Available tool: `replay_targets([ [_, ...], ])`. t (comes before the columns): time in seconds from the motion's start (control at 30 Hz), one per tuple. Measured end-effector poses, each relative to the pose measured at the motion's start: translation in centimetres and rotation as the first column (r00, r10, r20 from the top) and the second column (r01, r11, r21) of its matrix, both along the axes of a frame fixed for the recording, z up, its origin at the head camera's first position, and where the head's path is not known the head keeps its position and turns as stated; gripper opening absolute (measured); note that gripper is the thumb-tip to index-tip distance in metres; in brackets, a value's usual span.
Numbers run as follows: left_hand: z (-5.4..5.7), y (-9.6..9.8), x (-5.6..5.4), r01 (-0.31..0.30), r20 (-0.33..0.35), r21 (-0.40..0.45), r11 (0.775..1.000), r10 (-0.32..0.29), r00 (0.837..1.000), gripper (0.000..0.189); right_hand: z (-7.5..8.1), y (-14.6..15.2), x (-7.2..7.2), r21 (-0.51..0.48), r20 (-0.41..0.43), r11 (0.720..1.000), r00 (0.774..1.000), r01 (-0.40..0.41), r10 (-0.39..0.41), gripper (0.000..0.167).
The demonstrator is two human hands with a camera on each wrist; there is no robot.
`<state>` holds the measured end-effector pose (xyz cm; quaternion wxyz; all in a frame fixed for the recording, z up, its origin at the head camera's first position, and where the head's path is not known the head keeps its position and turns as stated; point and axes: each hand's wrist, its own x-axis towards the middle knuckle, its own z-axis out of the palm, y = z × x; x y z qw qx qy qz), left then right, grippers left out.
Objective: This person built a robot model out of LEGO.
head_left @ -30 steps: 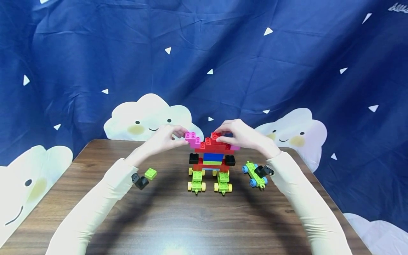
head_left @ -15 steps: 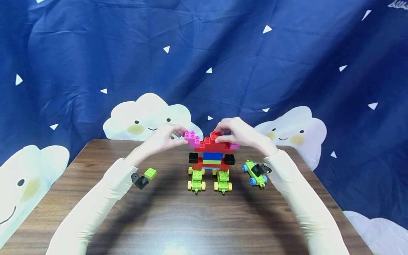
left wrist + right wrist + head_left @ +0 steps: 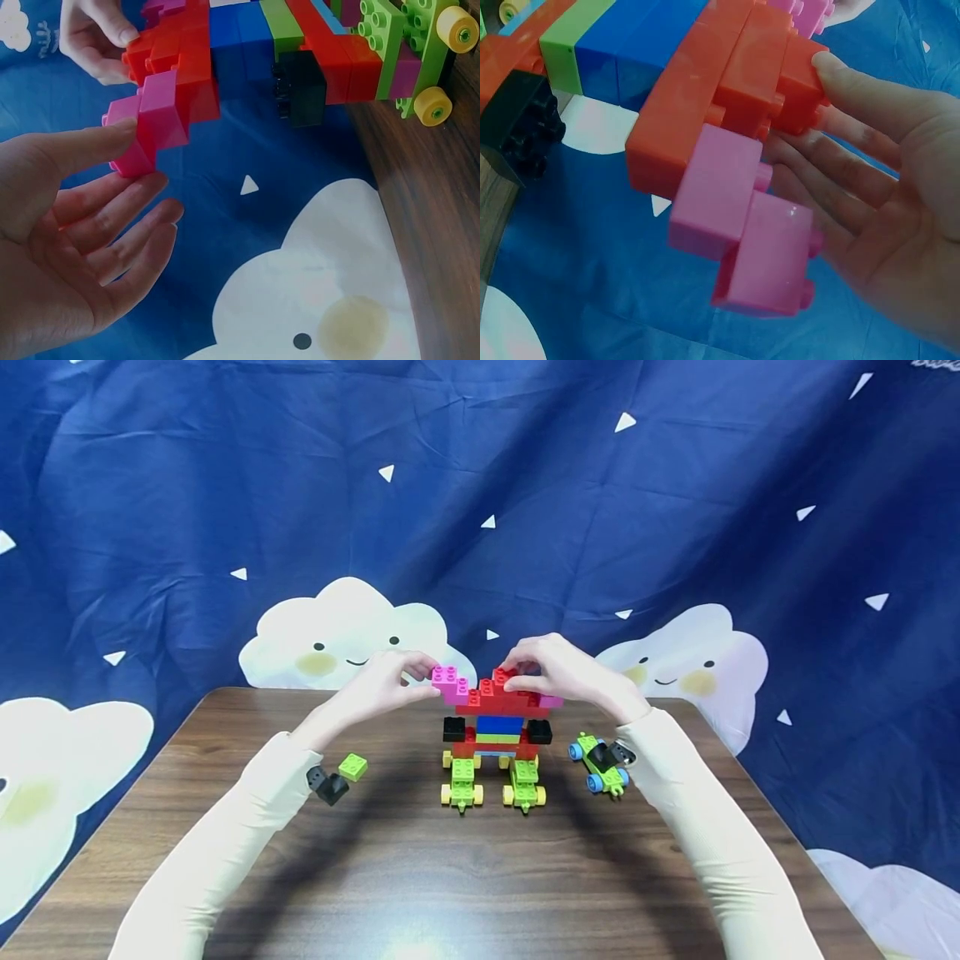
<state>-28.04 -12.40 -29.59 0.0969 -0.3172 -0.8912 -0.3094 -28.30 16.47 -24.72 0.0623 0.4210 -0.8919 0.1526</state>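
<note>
A toy-brick build [image 3: 500, 727] stands upright on two green bases with yellow wheels. Its body is red, blue and green, with a black brick [image 3: 454, 728] jutting out on each side. At the top left corner, my left hand [image 3: 384, 683] pinches a pink brick [image 3: 127, 142] between thumb and fingers. My right hand [image 3: 558, 672] grips the red brick [image 3: 804, 79] at the peak, thumb on its near face. Stepped pink bricks [image 3: 769, 255] stick out on the right side, mostly covered by the right hand in the head view.
On the wooden table [image 3: 450, 868], a loose green brick [image 3: 353, 767] lies left of the build. To the right sits a green wheeled base [image 3: 600, 766] with blue wheels, partly hidden by the wrist camera. A blue cloud-print cloth [image 3: 525, 485] hangs behind the table.
Both hands stay on the same bricks and the build keeps its place. Only the head view has shifted slightly.
</note>
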Motion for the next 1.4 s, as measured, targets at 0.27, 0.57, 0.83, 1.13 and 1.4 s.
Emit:
replay_targets([
  [0.27,0.0,0.0,0.0,-0.002,0.022,0.005,1.0,0.002,1.0,0.039,-0.2,0.0,-0.2,0.015,0.0,1.0,1.0,0.007,-0.007,0.028],
  [0.57,0.1,0.0,0.1,-0.003,0.019,0.004,1.0,0.003,1.0,0.039,0.1,-0.2,-0.1,0.004,0.05,0.999,0.998,0.048,-0.048,0.031],
  [0.83,0.0,-0.2,0.0,-0.003,0.018,0.01,1.0,0.003,1.0,0.038,0.0,0.1,-0.2,-0.002,0.055,0.999,0.998,0.041,-0.041,0.032],
  [1.13,-0.1,-0.2,-0.1,-0.002,0.02,0.013,1.0,0.002,1.0,0.039,-0.1,0.8,-0.2,-0.014,0.061,0.997,0.995,0.075,-0.074,0.03],
  [1.4,-0.1,-0.2,0.0,-0.003,0.014,0.011,1.0,0.003,1.0,0.04,-0.3,1.0,-0.1,-0.042,0.067,0.995,0.994,0.089,-0.086,0.03],
])
